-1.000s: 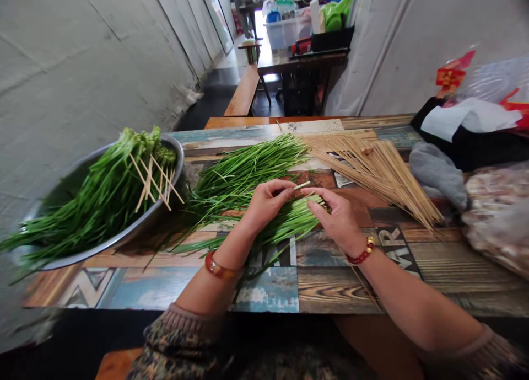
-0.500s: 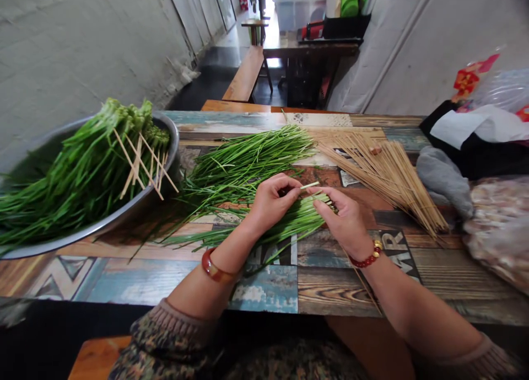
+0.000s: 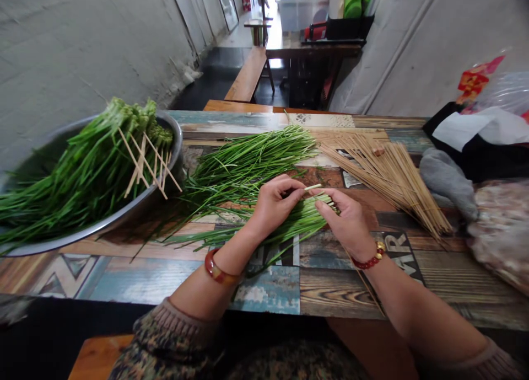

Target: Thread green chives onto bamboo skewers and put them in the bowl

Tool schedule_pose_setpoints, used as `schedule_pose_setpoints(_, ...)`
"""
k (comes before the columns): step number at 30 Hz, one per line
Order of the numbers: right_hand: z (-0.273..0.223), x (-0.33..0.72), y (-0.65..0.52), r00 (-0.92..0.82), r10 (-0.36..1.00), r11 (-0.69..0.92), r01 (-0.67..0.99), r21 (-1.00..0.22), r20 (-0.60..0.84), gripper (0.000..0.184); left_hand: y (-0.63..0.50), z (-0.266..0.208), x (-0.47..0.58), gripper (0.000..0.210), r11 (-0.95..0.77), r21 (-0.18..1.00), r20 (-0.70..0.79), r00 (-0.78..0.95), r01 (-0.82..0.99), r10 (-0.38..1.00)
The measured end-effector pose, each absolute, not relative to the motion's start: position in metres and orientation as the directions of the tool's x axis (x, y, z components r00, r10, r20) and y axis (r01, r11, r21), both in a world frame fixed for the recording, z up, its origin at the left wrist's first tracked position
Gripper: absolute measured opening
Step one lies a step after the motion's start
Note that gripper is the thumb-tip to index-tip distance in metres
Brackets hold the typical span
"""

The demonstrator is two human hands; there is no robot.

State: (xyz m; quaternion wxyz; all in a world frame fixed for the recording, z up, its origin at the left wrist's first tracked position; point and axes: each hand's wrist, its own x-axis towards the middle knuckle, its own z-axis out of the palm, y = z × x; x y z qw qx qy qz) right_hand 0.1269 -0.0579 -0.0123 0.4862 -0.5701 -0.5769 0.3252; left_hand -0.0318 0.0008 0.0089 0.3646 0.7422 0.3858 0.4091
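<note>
At centre frame, the left hand (image 3: 281,201) pinches a stalk (image 3: 313,187); the right hand (image 3: 346,217) grips the bundle (image 3: 303,217) near its pale ends, best held level.

left hand (image 3: 275,203) and right hand (image 3: 346,214) meet over a green bunch (image 3: 300,223)

the left fingers pinch one pale stalk (image 3: 313,187); the right fingers hold the bunch's pale ends above a patchwork bench (image 3: 268,289). behind lies a loose green heap (image 3: 256,155), near wooden skewers (image 3: 399,184). a metal basin (image 3: 177,148) holds skewered greens (image 3: 78,176).
</note>
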Motion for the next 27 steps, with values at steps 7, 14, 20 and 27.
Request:
schedule_pose_setpoints(7, -0.0126, 0.1265, -0.0575, 0.111, 0.971, 0.161, 0.348, -0.924, 0.211, 0.022, 0.0011, 0.0082, -0.0319, 0.012, -0.452, 0.849, 0.346, 0.360, 0.273, 0.866)
schedule_pose_setpoints(14, -0.0126, 0.1264, -0.0577, 0.103, 0.972, 0.161, 0.358, -0.920, 0.211, 0.022, 0.0007, 0.0068, -0.0316, 0.012, -0.443, 0.846, 0.338, 0.345, 0.295, 0.875)
schedule_pose_setpoints(20, -0.0118, 0.1261, -0.0576, 0.098, 0.971, 0.171, 0.355, -0.919, 0.218, 0.023, 0.0001, 0.0078, -0.0309, 0.011, -0.438, 0.845, 0.338, 0.328, 0.308, 0.882)
schedule_pose_setpoints(27, -0.0126, 0.1257, -0.0577, 0.106, 0.968, 0.171, 0.373, -0.912, 0.225, 0.023, 0.0006, 0.0059, -0.0311, 0.012, -0.479, 0.829, 0.375, 0.348, 0.291, 0.860)
